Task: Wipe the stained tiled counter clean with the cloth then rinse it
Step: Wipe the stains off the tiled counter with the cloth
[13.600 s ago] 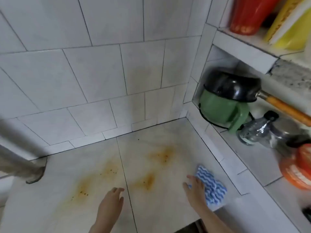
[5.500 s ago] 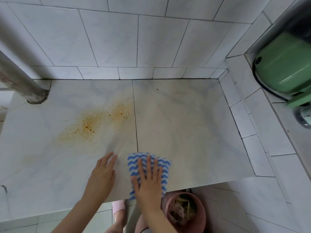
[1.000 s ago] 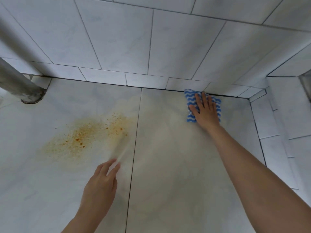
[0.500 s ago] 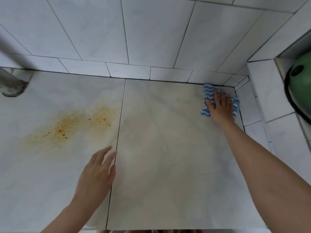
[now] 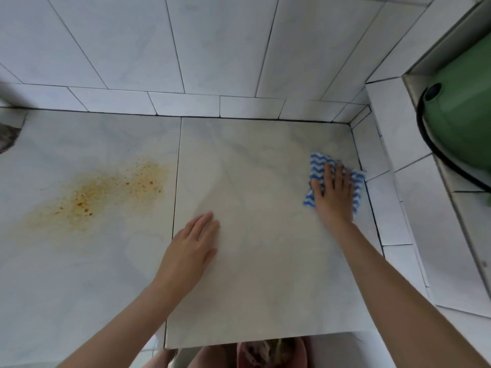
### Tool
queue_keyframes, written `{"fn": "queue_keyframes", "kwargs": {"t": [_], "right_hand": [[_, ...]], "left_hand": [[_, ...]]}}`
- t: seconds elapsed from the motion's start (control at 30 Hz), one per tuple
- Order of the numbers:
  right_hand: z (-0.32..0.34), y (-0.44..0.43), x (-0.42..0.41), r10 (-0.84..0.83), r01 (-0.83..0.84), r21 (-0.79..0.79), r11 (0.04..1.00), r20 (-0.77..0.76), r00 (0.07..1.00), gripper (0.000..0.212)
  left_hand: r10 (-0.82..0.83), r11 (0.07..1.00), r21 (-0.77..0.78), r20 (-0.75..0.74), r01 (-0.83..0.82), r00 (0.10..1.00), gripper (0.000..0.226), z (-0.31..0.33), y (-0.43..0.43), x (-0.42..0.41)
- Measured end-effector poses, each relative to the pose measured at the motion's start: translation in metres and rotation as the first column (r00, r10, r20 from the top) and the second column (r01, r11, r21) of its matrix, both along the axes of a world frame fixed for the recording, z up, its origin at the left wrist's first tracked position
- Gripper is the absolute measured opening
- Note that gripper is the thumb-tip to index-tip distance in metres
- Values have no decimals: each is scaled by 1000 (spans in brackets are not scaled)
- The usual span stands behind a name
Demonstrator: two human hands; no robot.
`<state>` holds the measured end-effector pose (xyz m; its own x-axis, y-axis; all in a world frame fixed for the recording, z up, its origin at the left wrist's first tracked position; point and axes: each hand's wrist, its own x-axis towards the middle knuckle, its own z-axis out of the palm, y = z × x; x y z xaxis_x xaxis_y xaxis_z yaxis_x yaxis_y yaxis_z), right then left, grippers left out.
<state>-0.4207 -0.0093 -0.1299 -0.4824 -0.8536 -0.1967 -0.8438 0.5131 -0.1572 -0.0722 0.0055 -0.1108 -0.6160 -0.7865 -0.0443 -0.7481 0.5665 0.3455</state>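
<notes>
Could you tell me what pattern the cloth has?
The cloth has blue and white wavy stripes, seen best in the head view.

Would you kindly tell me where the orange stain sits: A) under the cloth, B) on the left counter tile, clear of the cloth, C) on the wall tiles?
B: the orange stain speckles the left counter tile, while the right hand presses the blue-and-white cloth far off to the right.

green pot [image 5: 467, 112] in right recess, pinkish bin [image 5: 303, 354] at bottom edge
</notes>
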Motion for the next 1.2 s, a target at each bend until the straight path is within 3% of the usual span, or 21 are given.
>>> {"fn": "queue_keyframes", "kwargs": {"t": [0.17, 0.3, 0.4, 0.53, 0.7, 0.83, 1.0, 1.13, 1.2], "right_hand": [[-4, 19, 78, 193, -191, -94, 977, 11, 981, 75], [-5, 30, 75, 327, -323, -98, 941, 29, 945, 72], [-10, 37, 30, 167, -168, -127, 978, -16, 986, 74], [-8, 72, -24, -9, 9, -4, 1000, -12, 1000, 80], [-1, 92, 7, -156, 156, -50, 987, -6, 988, 80], [-2, 103, 67, -119, 119, -69, 990, 7, 993, 74], [-1, 120, 151, 116, -113, -96, 989, 25, 993, 62], [0, 134, 135, 220, -216, -79, 973, 40, 975, 63], [0, 142, 108, 142, -140, -65, 988, 32, 989, 67]], "left_hand": [[20, 1000, 5, 3, -20, 1000, 47, 0, 2, 0], [12, 1000, 1, 20, -12, 1000, 48, 1, 4, 2], [16, 1000, 7, 20, -17, 1000, 47, -1, 5, 2], [23, 1000, 14, 47, -24, 999, 52, 1, 7, 0], [40, 999, 28, 29, -41, 999, 53, 0, 9, 1], [31, 999, 31, 29, -32, 999, 53, -2, 8, 1], [25, 999, 43, 12, -25, 1000, 52, -2, 8, 1], [14, 998, 63, -9, -13, 1000, 45, -2, 6, 1], [12, 998, 62, -16, -11, 1000, 45, -1, 5, 1]]}}
